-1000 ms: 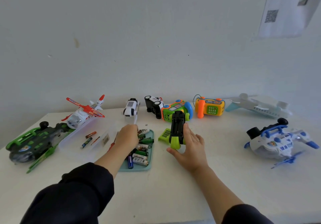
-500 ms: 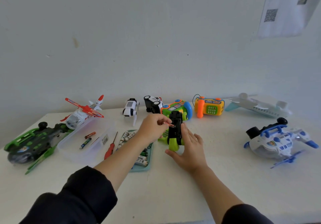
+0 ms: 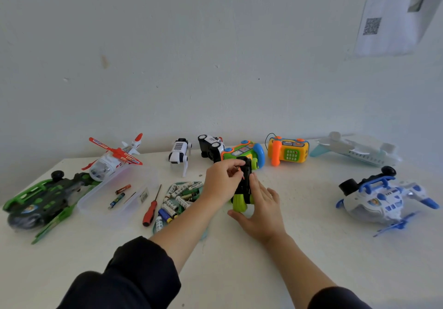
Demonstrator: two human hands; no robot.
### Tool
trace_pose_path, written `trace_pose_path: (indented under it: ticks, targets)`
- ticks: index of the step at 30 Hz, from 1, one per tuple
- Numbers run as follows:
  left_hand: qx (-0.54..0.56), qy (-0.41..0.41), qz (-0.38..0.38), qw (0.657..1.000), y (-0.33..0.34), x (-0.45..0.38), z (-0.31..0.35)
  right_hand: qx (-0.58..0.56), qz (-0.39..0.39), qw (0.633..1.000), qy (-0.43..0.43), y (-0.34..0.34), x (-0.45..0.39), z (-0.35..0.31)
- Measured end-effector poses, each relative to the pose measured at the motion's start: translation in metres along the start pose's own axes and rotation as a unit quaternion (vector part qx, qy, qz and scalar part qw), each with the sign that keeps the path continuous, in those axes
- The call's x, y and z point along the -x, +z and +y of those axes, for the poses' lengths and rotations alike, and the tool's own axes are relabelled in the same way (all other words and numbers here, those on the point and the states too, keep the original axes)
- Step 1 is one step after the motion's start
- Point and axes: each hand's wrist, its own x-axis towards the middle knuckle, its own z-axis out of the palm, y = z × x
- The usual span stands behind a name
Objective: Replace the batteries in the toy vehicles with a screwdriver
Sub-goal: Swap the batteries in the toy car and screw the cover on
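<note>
While we scan from big to small: white desk (image 3: 239, 272) carries it all. Far left sits the green-black toy vehicle (image 3: 40, 200), clear plastic box (image 3: 112, 203) just beside it holding a couple of small batteries. Right side has the blue-white toy plane (image 3: 383, 200). Mid-desk we see the black and lime toy car (image 3: 243, 188) stood on end, right hand (image 3: 260, 210) wrapped around it from the right, thumb under the lime end, fingers along its side. Left hand (image 3: 224, 180) is at the car's upper left, fingertips pinching a small battery (image 3: 238, 170) against the car's black body. Battery tray (image 3: 178, 200) lies just left of the hands, red-handled screwdriver (image 3: 151, 210) beside it on the desk.
</note>
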Motion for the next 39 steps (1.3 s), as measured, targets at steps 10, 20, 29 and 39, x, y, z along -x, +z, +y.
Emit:
trace_pose_path:
  ticks: [10,20,29,39]
  targets:
    - [-0.031,0.036,0.032,0.998,0.011,0.002,-0.012,-0.004,-0.006,1.0,-0.006,0.001,0.001,0.001]
    - [-0.147,0.11,0.001,0.983,0.012,0.013,-0.035,-0.001,0.008,1.0,-0.01,0.001,0.001,-0.002]
    - [-0.306,-0.052,-0.299,0.902,-0.096,-0.02,-0.05,0.004,-0.002,1.0,-0.005,0.002,0.002,0.002]
    - [-0.373,-0.079,-0.123,0.916,-0.111,-0.004,-0.097,0.007,0.0,1.0,-0.004,0.001,0.001,0.001]
